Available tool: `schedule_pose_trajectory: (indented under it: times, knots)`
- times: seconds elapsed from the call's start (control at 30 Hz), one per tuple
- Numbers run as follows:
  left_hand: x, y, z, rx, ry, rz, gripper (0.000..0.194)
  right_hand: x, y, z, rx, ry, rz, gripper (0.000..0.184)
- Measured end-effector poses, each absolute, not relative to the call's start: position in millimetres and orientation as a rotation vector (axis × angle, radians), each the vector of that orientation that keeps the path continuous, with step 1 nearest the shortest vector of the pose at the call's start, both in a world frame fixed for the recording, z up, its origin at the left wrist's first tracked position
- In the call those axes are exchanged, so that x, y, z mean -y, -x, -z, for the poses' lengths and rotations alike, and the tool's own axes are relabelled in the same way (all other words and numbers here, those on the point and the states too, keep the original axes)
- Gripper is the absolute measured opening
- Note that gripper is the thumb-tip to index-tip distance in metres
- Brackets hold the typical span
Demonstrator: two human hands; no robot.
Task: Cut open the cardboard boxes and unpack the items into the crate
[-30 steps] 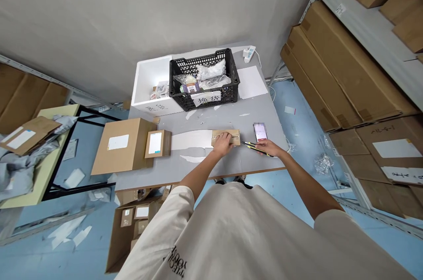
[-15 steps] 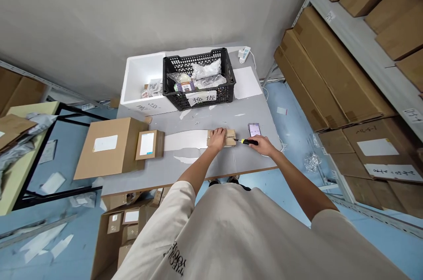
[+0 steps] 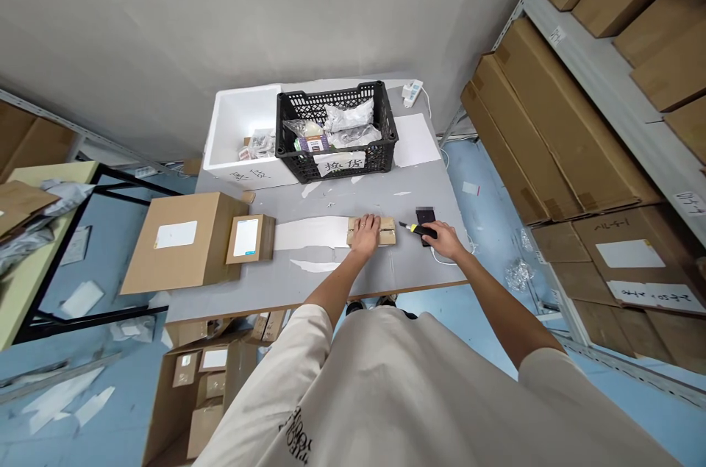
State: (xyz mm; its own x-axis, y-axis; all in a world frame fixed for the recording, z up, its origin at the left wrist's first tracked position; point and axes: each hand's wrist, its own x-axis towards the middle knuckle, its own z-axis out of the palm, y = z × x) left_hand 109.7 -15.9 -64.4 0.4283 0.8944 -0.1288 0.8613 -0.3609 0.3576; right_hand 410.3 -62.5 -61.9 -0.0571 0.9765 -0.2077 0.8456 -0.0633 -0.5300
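Small carton (image 3: pixel 388 237) taken as reference point. It lay on the grey table (image 3: pixel 375 272) with its long side running left to right, a seam visible along the exposed top. Left grip (image 3: pixel 366 233) rested directly on the carton, covering its middle and much of its left part; fingers pointed toward its far edge, and the right end was uncovered. Whether those fingers were closed around the far edge: could not tell.

Right grip (image 3: pixel 443 240) was to the right of the carton, near it but apart, closed around the black handle of a utility knife (image 3: pixel 423 231). Blade pointed left, its tip just beside the carton's right end, with a gap between. A phone (image 3: pixel 424 217), screen dark, lay right of the carton, partly hidden by the knife and right grip; contact between knife and phone could not be judged.

Left of the carton, a pale strip (image 3: pixel 309 232) ran toward a labelled box (image 3: pixel 265 240); a large box (image 3: pixel 193 259) stood farther left. Beyond the carton stood a black crate (image 3: pixel 302 167) of bagged goods; beyond it to the left, a white bin (image 3: pixel 270 175); beyond it to the right, a white sheet (image 3: pixel 416 140).
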Motion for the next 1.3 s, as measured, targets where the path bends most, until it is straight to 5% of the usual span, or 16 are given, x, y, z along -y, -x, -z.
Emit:
schedule_pose_trajectory:
  times: [0.37,0.73,0.93,1.3]
  knots:
    - [18,-96,58,-1.286,-2.449,0.022,0.07,61,-410,97,1.585,2.262,-0.822,0.039]
    - [52,-90,46,-1.395,-2.361,-0.1,0.049,61,-354,135,1.898,2.265,-0.697,0.032]
    - [61,-91,44,-1.458,-2.355,-0.064,0.064,55,-350,150,1.904,2.355,-0.673,0.036]
    - [52,-75,44,-0.939,-2.571,0.135,0.056,17,-311,101,1.796,1.877,-0.812,0.041]
